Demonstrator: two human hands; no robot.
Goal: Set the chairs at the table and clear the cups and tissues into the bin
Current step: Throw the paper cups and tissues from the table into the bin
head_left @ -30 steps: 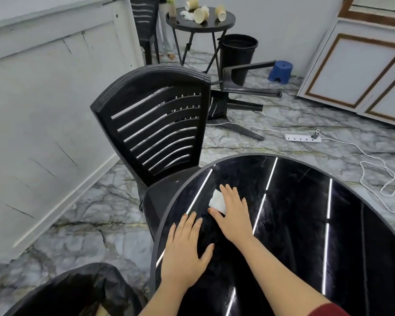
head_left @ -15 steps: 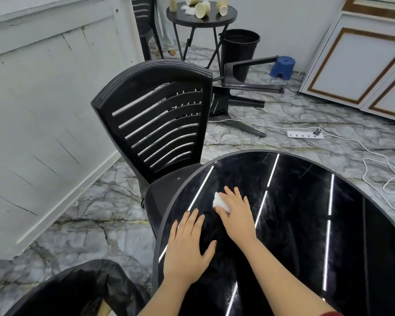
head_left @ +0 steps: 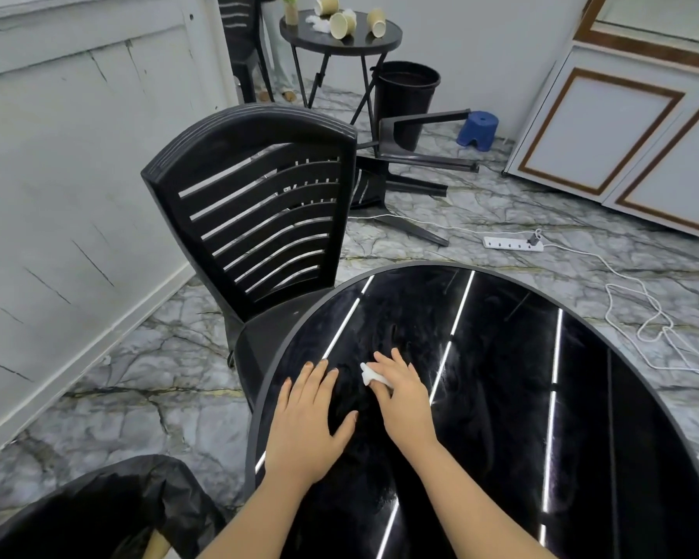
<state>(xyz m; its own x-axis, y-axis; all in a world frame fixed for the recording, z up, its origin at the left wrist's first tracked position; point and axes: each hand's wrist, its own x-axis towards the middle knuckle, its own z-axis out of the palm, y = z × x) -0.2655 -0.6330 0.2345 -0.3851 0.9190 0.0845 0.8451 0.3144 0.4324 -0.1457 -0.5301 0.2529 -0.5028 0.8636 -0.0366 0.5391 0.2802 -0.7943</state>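
Note:
My right hand [head_left: 402, 397] presses a white tissue [head_left: 370, 375] onto the glossy black round table [head_left: 541, 397], fingers curled over it. My left hand [head_left: 305, 417] lies flat on the table beside it, fingers apart, holding nothing. A black slatted chair [head_left: 259, 219] stands upright against the table's far left edge. A bin lined with a black bag [head_left: 97, 514] sits at the lower left. Farther back, a small round table [head_left: 340, 40] carries several tipped paper cups [head_left: 342, 24] and tissues [head_left: 315, 22]. A second black chair [head_left: 404, 167] lies overturned on the floor.
A black bucket bin [head_left: 406, 88] stands by the far table, with a blue stool [head_left: 479, 129] to its right. A white power strip [head_left: 513, 242] and loose cable [head_left: 642, 312] trail over the marble floor on the right. White wall left, cabinet doors right.
My right hand has drawn the tissue back toward me and closed its fingers more tightly over it. The left hand has stayed flat on the table.

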